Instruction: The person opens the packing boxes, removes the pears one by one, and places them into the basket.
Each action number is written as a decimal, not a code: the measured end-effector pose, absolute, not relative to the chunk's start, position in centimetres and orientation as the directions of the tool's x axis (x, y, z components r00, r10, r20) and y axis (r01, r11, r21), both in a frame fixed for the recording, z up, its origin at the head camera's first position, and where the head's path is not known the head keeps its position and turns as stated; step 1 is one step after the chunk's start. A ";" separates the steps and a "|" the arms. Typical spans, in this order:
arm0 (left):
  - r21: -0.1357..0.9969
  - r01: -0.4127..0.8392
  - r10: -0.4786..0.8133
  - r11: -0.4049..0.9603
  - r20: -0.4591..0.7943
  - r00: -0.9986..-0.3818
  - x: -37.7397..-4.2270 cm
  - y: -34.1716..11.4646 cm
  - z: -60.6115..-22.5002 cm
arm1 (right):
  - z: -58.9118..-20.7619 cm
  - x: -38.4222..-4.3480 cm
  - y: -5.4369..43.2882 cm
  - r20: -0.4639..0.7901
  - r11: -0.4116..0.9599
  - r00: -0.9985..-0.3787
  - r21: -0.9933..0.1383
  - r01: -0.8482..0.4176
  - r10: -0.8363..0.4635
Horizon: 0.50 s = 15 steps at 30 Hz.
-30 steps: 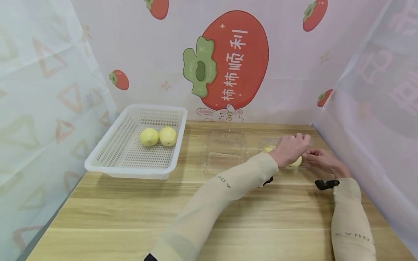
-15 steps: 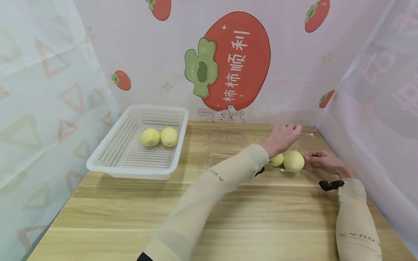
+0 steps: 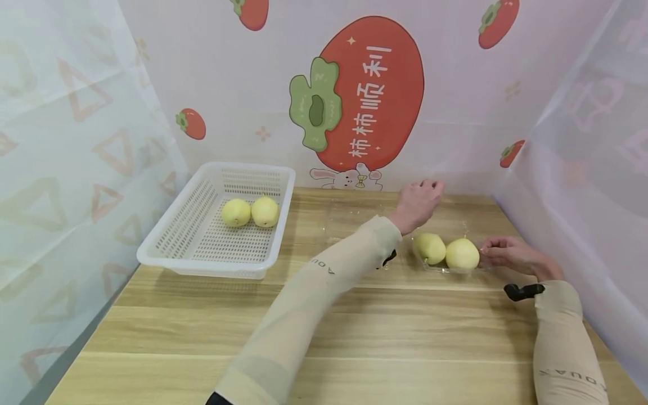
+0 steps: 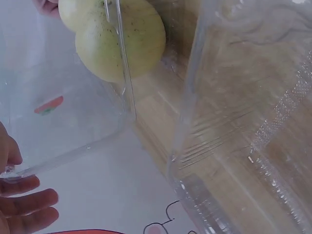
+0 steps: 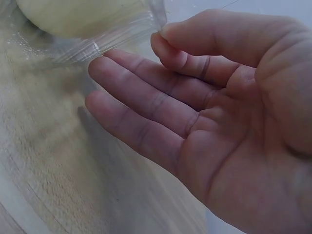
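Observation:
Two pale yellow pears [image 3: 463, 255] sit side by side in a clear plastic box [image 3: 434, 269] at the right of the table. My left hand [image 3: 417, 203] is raised behind and left of them. In the left wrist view its thumb and forefinger pinch the edge of a transparent lid [image 4: 63, 131], the other fingers loosely spread. On the opposite side, my right hand [image 3: 512, 256] pinches the rim of the box between thumb and forefinger, clearest in the right wrist view. Its other fingers extend below the box wall [image 5: 124, 36]. The lid is barely visible from the head.
A white perforated basket [image 3: 167, 262] at the left holds two more pears [image 3: 250, 212]. Between basket and pears lies another clear plastic box [image 3: 336, 216], partly behind my left forearm. Printed cloth walls [image 3: 455, 140] close the back and both sides of the wooden table [image 3: 385, 337].
My left hand has moved left, away from my right hand, uncovering both pears in the box. My right hand keeps its pinch and appears slightly farther right, as the view shifts a little.

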State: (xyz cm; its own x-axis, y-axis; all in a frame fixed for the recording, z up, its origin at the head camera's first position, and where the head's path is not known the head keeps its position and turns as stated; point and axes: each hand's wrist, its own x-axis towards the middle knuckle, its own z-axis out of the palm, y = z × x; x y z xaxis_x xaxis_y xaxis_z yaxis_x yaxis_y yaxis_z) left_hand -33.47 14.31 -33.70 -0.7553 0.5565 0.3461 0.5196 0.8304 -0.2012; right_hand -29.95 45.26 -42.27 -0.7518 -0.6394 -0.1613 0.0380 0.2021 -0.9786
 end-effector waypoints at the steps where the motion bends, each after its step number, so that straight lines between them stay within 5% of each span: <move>1: -0.185 0.509 0.541 0.841 0.345 -0.767 -33.6 14.1 -33.8 | -42.2 -30.0 45.3 -0.165 0.205 -0.747 -0.978 0.040 -0.643; 6: -0.101 0.478 0.482 0.873 0.331 -0.811 -34.2 13.4 -34.6 | -42.3 -30.1 45.7 -0.182 0.234 -0.728 -0.972 0.031 -0.661; 15: 0.221 0.448 0.378 0.866 0.293 -0.878 -34.5 12.9 -36.5 | -42.2 -29.9 45.8 -0.210 0.263 -0.749 -0.964 0.050 -0.629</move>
State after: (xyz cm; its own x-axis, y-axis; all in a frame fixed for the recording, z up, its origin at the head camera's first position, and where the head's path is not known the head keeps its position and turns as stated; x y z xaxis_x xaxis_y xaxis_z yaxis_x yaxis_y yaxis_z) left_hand -34.52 12.85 -36.53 -0.8779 0.3785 0.2933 0.4475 0.8664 0.2215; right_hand -29.93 45.80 -42.22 -0.7488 -0.6287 -0.2099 0.0497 0.2626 -0.9636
